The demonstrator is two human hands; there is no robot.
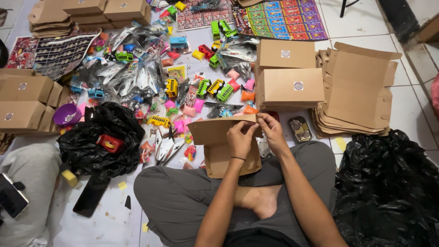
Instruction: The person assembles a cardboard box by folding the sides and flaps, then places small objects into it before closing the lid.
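I sit cross-legged on a tiled floor and hold a flat brown cardboard box blank (215,151) over my lap. My left hand (241,137) grips its upper flap from the front, fingers curled over the folded edge. My right hand (270,130) pinches the same flap at its right end, thumb and fingers closed on the card. A thin dark band circles my left wrist. The lower part of the box hangs down against my grey trousers.
Stacked closed brown boxes (288,82) with round stickers stand just beyond my hands, flat blanks (356,91) to their right. Small plastic toys and packets (183,87) litter the floor ahead. Black plastic bags lie left (100,142) and right (388,192). A dark phone (90,196) lies by my knee.
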